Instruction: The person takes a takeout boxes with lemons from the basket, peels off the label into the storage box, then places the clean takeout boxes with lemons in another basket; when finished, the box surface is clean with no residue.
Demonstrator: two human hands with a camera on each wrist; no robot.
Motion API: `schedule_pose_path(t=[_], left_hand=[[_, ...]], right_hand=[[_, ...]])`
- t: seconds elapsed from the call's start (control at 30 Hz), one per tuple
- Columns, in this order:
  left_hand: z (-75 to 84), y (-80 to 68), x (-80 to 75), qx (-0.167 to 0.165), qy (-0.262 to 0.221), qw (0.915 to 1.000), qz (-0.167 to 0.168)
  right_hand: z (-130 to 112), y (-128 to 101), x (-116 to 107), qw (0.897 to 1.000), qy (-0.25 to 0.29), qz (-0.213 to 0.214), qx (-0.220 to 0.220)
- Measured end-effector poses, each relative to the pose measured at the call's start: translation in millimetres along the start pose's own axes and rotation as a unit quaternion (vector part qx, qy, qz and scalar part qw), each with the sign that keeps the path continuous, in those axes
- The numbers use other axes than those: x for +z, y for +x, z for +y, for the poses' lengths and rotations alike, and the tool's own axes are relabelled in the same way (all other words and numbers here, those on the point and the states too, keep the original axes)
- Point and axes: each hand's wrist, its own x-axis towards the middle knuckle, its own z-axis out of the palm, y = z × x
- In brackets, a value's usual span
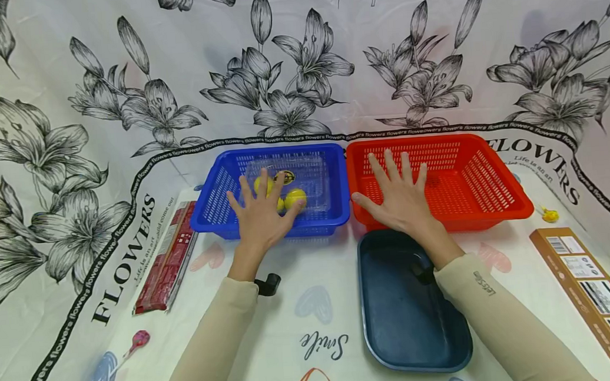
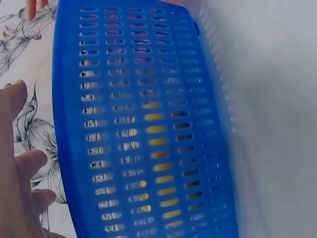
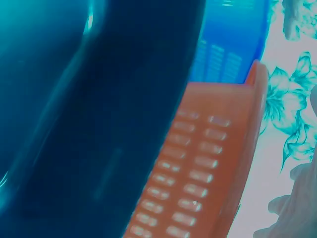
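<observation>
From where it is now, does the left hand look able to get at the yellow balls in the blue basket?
Probably yes. The left hand is spread open over the blue basket, its fingertips right at the yellow balls. They seem to sit in a clear plastic container, which might hinder a grasp.

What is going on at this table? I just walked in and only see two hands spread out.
A person holds both hands open over two perforated plastic baskets that sit side by side. The left hand hovers over the blue basket, which holds a clear plastic box with small yellow fruits. The right hand is spread over the red basket. A dark blue tray lies in front of the red one. Neither hand grips anything.
</observation>
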Motion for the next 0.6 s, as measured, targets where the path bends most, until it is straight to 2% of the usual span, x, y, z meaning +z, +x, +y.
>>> schedule_pose_path(t=[0.33, 0.6], left_hand=[[-16.5, -6.3, -5.5, -0.017, -0.021, 0.9993, 0.027], [-32.9, -11.8, -7.1, -0.046, -0.024, 0.9978, 0.042]], right_hand=[[-27, 11, -2, 0.999, 0.041, 0.004, -0.013], [-48, 22, 1, 0.993, 0.115, 0.006, -0.028]])
